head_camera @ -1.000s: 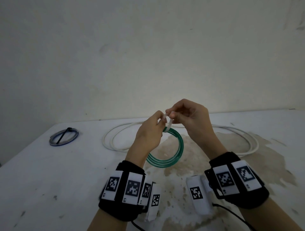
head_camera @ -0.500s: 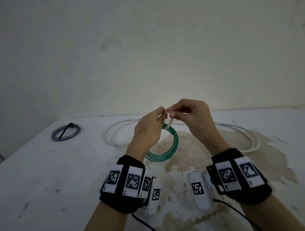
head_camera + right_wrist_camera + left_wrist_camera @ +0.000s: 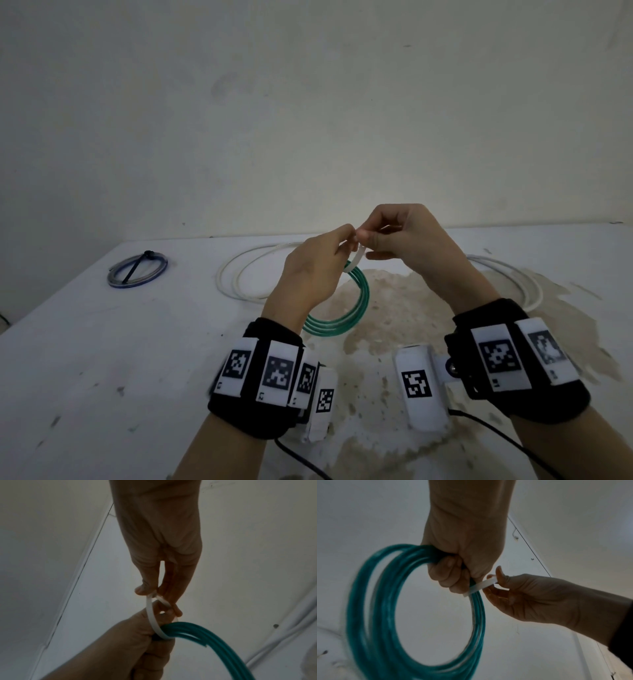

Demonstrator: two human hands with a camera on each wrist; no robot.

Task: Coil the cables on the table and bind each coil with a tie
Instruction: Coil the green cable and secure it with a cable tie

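Stained white worktop below, left hand gripped green coil, right hand pinched white tie looped beside that grip.

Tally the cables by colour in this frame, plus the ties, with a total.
Green cable coil: 1
White cable: 1
Blue-grey cable coil: 1
White tie: 1
Black tie: 1
Total: 5

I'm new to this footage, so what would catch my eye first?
The green cable coil, gripped by the left hand above the table, with the right hand pinching a white tie looped around it. Behind lie a loose white cable and a tied blue coil, far left.
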